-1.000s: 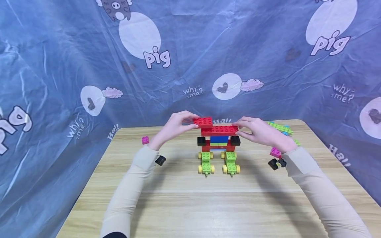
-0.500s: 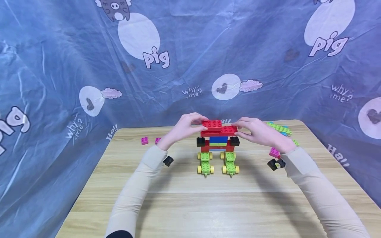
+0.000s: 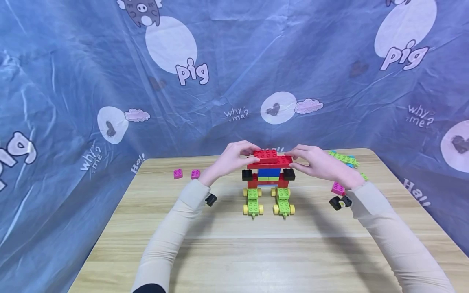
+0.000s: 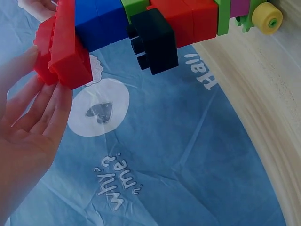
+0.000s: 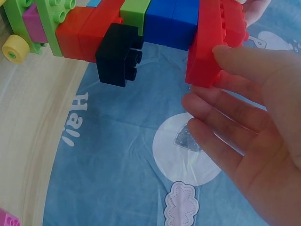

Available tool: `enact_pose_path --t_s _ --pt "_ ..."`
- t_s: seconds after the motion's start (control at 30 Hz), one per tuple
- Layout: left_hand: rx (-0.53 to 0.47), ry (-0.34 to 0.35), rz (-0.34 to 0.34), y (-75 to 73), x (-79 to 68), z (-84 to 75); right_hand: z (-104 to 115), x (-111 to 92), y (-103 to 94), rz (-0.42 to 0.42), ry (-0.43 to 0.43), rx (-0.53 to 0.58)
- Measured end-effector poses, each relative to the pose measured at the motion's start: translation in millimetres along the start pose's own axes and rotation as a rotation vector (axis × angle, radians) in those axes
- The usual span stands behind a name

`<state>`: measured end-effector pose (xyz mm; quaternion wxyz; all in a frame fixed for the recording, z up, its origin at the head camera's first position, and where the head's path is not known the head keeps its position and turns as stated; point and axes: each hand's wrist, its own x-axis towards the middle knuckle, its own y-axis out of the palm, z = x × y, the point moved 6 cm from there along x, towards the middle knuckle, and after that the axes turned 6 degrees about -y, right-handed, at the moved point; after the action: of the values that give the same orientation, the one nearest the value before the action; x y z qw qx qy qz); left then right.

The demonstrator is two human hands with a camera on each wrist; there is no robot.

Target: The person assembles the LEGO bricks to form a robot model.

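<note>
My left hand (image 3: 234, 158) pinches a red brick (image 3: 266, 155) between thumb and fingers, on top of a long red brick (image 3: 269, 166). From the head view I cannot tell whether its studs are fully seated. My right hand (image 3: 315, 161) holds the long brick's right end, thumb and finger on either side in the right wrist view. Below are blue bricks (image 3: 269, 173), a green layer and red bricks. A black brick (image 4: 154, 41) juts out on each side, studs upward. The stack stands on green wheeled bases (image 3: 253, 203) with yellow wheels (image 5: 15, 49).
Two magenta bricks (image 3: 178, 174) lie at the left of the wooden table (image 3: 234, 260), with a black piece (image 3: 211, 199) by the left forearm. Another magenta brick (image 3: 338, 188), black pieces (image 3: 335, 202) and a green wheeled base (image 3: 344, 158) lie on the right. A blue printed cloth (image 3: 234, 73) hangs behind.
My left hand has moved right with the red brick, from overhanging the long brick's left end to near its middle. My right hand has stayed at the right end.
</note>
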<state>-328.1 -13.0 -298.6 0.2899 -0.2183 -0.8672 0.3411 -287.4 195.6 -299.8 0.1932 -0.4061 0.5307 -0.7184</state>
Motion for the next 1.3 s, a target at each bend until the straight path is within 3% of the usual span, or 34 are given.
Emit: enact_pose_path --t_s 0.67,0.87,1.13,1.3 --pt "0.038 -0.052 0.058 7.4 5.2 -2.6 0 1 -1.9 0.0 0.016 0.015" --pt "0.046 -0.041 0.065 7.0 5.6 -3.7 5 8 -7.9 -0.037 0.007 0.029" --pt "0.049 0.006 0.074 7.4 3.7 -3.6 10 18 -5.9 -0.004 0.036 0.064" --pt "0.051 0.008 0.061 6.1 2.1 -3.5 11 21 -3.6 -0.032 0.004 0.085"
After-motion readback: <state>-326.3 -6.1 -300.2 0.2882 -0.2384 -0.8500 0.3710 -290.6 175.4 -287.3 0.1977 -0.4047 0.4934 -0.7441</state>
